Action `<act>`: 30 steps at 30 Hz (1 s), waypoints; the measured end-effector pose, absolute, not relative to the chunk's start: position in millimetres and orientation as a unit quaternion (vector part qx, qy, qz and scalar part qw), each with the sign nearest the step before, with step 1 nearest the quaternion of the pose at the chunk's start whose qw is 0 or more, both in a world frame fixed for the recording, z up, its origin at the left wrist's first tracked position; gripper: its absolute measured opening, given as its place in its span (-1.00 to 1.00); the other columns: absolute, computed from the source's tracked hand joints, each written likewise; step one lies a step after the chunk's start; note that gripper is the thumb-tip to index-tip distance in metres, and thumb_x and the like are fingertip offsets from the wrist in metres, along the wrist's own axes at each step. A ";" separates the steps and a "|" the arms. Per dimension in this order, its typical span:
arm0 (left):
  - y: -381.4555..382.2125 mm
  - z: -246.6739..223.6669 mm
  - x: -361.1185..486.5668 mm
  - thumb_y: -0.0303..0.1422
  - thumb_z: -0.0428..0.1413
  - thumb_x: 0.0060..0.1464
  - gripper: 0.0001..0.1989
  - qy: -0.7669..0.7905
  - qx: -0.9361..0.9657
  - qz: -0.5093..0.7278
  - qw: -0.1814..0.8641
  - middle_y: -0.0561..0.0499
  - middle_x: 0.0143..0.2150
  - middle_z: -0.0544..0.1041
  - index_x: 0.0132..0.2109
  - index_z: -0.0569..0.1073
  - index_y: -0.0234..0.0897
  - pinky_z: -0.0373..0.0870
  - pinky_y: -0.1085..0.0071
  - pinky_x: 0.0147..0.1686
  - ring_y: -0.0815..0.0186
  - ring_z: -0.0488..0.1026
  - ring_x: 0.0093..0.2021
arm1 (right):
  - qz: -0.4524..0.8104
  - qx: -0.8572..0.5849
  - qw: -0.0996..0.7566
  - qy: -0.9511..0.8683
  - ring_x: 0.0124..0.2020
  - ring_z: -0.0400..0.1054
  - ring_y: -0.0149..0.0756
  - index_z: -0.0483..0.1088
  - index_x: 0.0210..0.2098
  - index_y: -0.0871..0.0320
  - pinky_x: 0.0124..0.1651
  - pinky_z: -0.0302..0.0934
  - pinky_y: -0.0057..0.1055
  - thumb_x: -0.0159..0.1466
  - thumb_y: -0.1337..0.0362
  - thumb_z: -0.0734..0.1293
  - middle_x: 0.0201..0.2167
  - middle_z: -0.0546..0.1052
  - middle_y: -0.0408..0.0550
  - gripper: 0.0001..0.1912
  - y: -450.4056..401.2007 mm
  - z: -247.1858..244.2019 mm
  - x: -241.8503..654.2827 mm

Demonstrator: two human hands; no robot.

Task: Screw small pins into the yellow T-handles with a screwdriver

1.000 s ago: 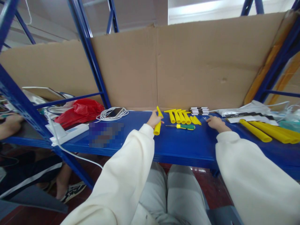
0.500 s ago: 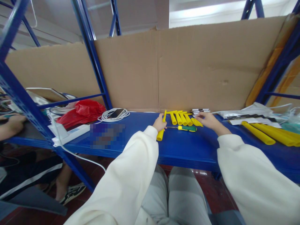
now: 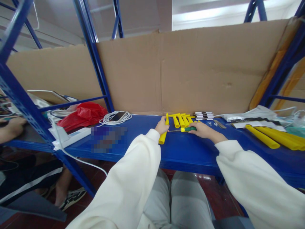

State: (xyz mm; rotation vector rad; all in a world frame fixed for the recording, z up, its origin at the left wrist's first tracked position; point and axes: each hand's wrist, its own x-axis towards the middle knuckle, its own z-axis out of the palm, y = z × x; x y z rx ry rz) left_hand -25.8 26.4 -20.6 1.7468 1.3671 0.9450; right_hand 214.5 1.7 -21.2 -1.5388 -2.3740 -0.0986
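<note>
A cardboard panel (image 3: pixel 195 70) rises behind a blue bench (image 3: pixel 186 152), where a worker's right hand (image 3: pixel 202 130) grips the handle and left hand (image 3: pixel 161 126) closes around a yellow tube (image 3: pixel 163 138), mid-bench; the gripped green-and-yellow screwdriver (image 3: pixel 189 129) points toward the tube. Small metal pieces (image 3: pixel 209 123) lie beyond.

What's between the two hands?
Head view: a screwdriver, its shaft pointing at the left hand, which holds a yellow tube; the right hand is at the handle. Whether the shaft touches the tube isn't clear.
</note>
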 end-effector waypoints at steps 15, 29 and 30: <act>23.8 -19.7 -25.0 -0.63 0.00 0.15 -0.42 0.514 0.710 0.319 0.361 -0.12 -0.07 0.56 0.27 0.07 -0.32 0.41 0.56 -0.50 0.46 0.46 -0.54 | -0.174 -0.556 0.228 -0.780 -0.19 0.55 -0.10 0.54 -0.04 0.19 -0.12 0.33 -0.33 0.32 0.23 0.31 -0.20 0.66 0.12 -0.71 1.3 -24.0 215.8; 13.9 -15.2 -22.0 -0.64 -0.06 0.20 -0.46 0.503 0.716 0.302 0.379 -0.12 -0.07 0.54 0.28 0.01 -0.34 0.35 0.60 -0.57 0.52 0.38 -0.60 | -0.168 -0.562 0.225 -0.778 -0.18 0.55 -0.09 0.53 -0.03 0.19 -0.12 0.32 -0.33 0.32 0.25 0.30 -0.18 0.65 0.12 -0.71 -1.2 -22.3 212.5; 12.8 -14.3 -21.6 -0.63 -0.06 0.20 -0.47 0.503 0.712 0.303 0.384 -0.11 -0.07 0.54 0.27 0.01 -0.33 0.35 0.60 -0.57 0.52 0.39 -0.59 | -0.168 -0.563 0.224 -0.778 -0.17 0.55 -0.09 0.53 -0.03 0.20 -0.12 0.32 -0.33 0.32 0.25 0.30 -0.18 0.65 0.13 -0.71 -0.9 -22.6 212.6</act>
